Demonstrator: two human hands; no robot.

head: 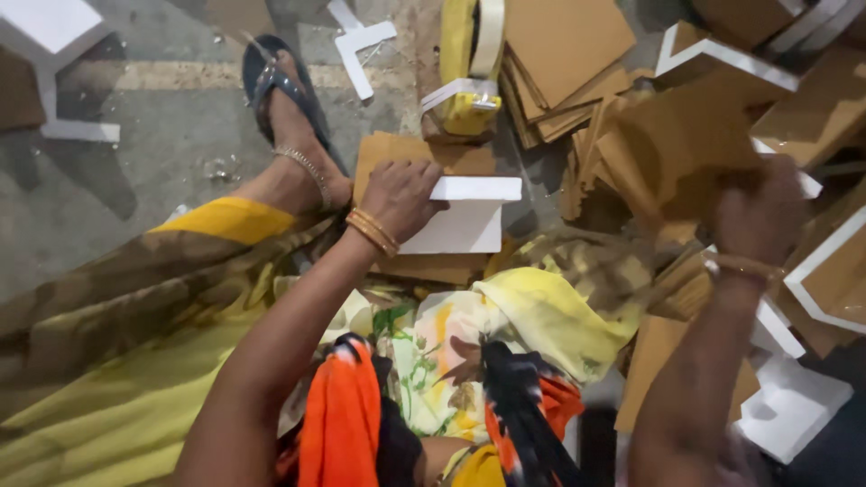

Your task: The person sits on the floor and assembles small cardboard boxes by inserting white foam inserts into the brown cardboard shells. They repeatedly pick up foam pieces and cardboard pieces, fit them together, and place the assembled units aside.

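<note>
I sit on the floor in yellow and patterned cloth. My left hand (pixel 401 194) rests flat on a white foam corner piece (pixel 465 216), which lies on a brown cardboard sheet (pixel 397 153) in front of me. My right hand (pixel 762 212) is raised at the right and blurred; it grips a brown cardboard piece (pixel 681 149) pulled up from the heap there. Bangles circle both wrists.
A stack of brown cardboard sheets (pixel 564 54) lies at the back. A yellow tape dispenser (pixel 469 63) stands beside it. White foam corners (pixel 794 401) lie at the right and on the grey floor (pixel 135 180). My sandalled foot (pixel 289 117) stretches out at the left.
</note>
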